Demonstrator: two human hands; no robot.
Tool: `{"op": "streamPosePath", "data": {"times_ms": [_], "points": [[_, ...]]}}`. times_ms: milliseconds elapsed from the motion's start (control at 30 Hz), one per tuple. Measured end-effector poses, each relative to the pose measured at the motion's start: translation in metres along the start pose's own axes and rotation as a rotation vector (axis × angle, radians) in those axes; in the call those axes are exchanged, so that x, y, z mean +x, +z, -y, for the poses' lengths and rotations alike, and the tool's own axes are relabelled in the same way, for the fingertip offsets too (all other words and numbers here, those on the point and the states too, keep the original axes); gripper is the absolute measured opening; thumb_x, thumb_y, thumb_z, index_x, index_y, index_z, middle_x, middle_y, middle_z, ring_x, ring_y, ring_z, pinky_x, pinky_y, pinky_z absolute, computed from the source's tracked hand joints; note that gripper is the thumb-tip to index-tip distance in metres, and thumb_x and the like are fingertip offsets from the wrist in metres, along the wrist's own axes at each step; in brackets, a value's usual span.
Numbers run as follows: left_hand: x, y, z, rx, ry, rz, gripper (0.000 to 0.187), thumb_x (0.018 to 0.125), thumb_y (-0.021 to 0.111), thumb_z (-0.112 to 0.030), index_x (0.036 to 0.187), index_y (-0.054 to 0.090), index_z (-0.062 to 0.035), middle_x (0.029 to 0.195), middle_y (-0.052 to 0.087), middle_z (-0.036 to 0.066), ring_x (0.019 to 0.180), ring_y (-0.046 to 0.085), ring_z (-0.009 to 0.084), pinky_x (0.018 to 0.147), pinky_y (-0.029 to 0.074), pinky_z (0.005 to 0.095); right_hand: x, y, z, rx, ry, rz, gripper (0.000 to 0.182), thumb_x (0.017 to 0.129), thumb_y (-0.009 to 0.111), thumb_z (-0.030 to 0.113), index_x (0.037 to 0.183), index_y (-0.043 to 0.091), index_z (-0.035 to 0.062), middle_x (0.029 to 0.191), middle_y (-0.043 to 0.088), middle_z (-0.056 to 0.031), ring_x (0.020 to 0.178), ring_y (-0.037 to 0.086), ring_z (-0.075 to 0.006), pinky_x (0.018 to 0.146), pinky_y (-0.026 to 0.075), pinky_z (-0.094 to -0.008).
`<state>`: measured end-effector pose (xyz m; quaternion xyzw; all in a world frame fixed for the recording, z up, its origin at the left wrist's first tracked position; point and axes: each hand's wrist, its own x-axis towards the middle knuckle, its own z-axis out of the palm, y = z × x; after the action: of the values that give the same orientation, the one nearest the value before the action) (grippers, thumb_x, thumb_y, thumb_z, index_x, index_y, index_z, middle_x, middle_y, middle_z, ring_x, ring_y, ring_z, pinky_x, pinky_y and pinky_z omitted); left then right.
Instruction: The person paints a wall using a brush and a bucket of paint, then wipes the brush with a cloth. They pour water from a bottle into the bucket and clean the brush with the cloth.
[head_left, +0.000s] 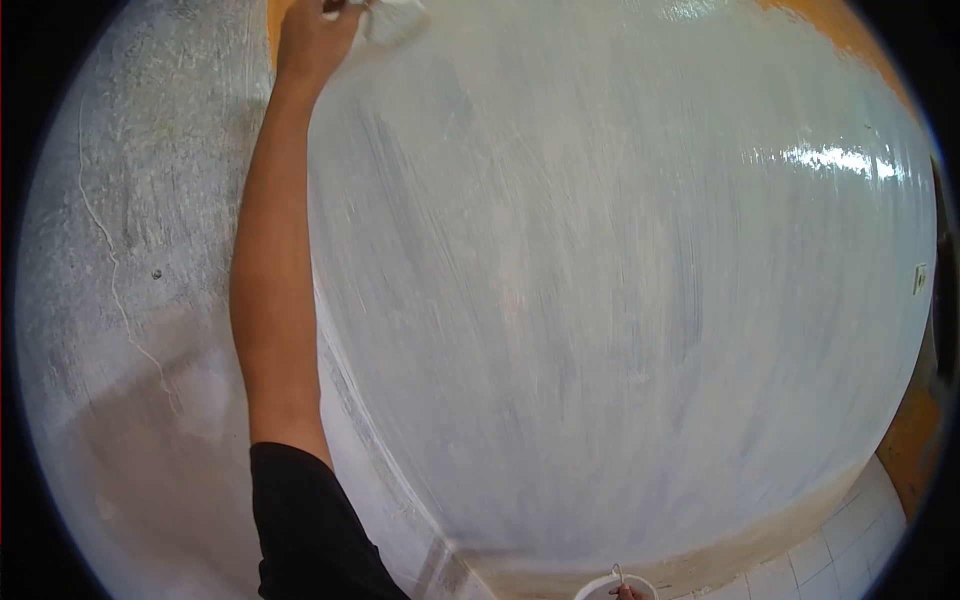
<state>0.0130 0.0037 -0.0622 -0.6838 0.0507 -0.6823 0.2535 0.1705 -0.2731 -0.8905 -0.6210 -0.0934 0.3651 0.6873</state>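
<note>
My left hand (315, 40) is raised high at the upper left, its fingers closed round a paintbrush. White paint coats the brush head (395, 18), which lies against the wall; the top frame edge cuts off part of the brush. Wet, streaky white paint covers most of the wall (560, 260). At the bottom edge, a few fingers of my right hand (627, 593) show at the hooked wire handle of a white bucket (590, 588), apparently gripping it. The inside of the bucket is out of sight.
A rough grey wall (150, 200) with a crack adjoins at the left corner. Orange patches (840, 30) show along the top. A wall socket (920, 279) sits at the right. White floor tiles (810, 560) run along the bottom right.
</note>
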Motion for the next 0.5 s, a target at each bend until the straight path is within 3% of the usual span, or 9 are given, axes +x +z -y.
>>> {"op": "streamPosePath", "data": {"times_ms": [67, 167, 233, 267, 333, 500], "points": [[0.014, 0.001, 0.007, 0.080, 0.027, -0.126, 0.016, 0.088, 0.069, -0.015, 0.100, 0.070, -0.0053, 0.088, 0.070, 0.007, 0.080, 0.065, 0.0151, 0.072, 0.050, 0.0303, -0.019, 0.007, 0.029, 0.065, 0.041, 0.046, 0.031, 0.095, 0.060, 0.035, 0.094, 0.069, 0.0052, 0.057, 0.039, 0.0056, 0.047, 0.035, -0.0066, 0.042, 0.030, -0.0240], [0.012, 0.007, 0.030, 0.081, 0.036, -0.166, 0.015, 0.087, 0.069, -0.012, 0.099, 0.069, -0.0018, 0.088, 0.070, 0.008, 0.080, 0.065, 0.0157, 0.073, 0.051, 0.0299, 0.005, -0.004, -0.005, -0.016, -0.014, 0.088, 0.031, 0.095, 0.059, 0.036, 0.095, 0.068, 0.0071, 0.057, 0.038, 0.0065, 0.047, 0.034, -0.0062, 0.043, 0.028, -0.0239], [-0.010, 0.010, 0.035, 0.216, -0.063, -0.134, 0.019, 0.088, 0.066, -0.012, 0.106, 0.070, -0.0065, 0.100, 0.071, 0.010, 0.093, 0.066, 0.0181, 0.084, 0.050, 0.0303, 0.010, -0.004, -0.017, 0.090, -0.003, 0.089, 0.031, 0.096, 0.059, 0.037, 0.094, 0.068, 0.0080, 0.057, 0.037, 0.0072, 0.047, 0.033, -0.0059, 0.043, 0.027, -0.0236], [-0.025, 0.009, 0.036, 0.285, -0.112, -0.119, 0.021, 0.089, 0.065, -0.012, 0.109, 0.071, -0.0089, 0.106, 0.071, 0.011, 0.099, 0.067, 0.0193, 0.090, 0.050, 0.0305, 0.012, -0.005, -0.021, 0.142, 0.002, 0.090, 0.031, 0.096, 0.059, 0.038, 0.094, 0.068, 0.0085, 0.057, 0.036, 0.0076, 0.047, 0.032, -0.0058, 0.042, 0.027, -0.0235], [-0.066, 0.015, 0.017, 0.162, 0.148, -0.145, 0.023, 0.088, 0.064, -0.011, 0.110, 0.070, -0.0092, 0.107, 0.070, 0.013, 0.100, 0.067, 0.0210, 0.088, 0.051, 0.0302, 0.019, -0.007, -0.024, -0.038, -0.034, 0.070, 0.032, 0.095, 0.059, 0.039, 0.094, 0.068, 0.0090, 0.057, 0.036, 0.0082, 0.046, 0.031, -0.0054, 0.042, 0.026, -0.0232], [-0.199, 0.030, -0.057, 0.092, 0.198, -0.094, 0.019, 0.091, 0.062, -0.016, 0.104, 0.070, -0.0052, 0.107, 0.070, 0.010, 0.103, 0.067, 0.0270, 0.091, 0.051, 0.0373, 0.004, -0.003, -0.015, -0.046, -0.092, 0.118, 0.034, 0.095, 0.059, 0.042, 0.092, 0.068, 0.0090, 0.058, 0.036, 0.0087, 0.046, 0.031, -0.0049, 0.041, 0.026, -0.0227]]}}
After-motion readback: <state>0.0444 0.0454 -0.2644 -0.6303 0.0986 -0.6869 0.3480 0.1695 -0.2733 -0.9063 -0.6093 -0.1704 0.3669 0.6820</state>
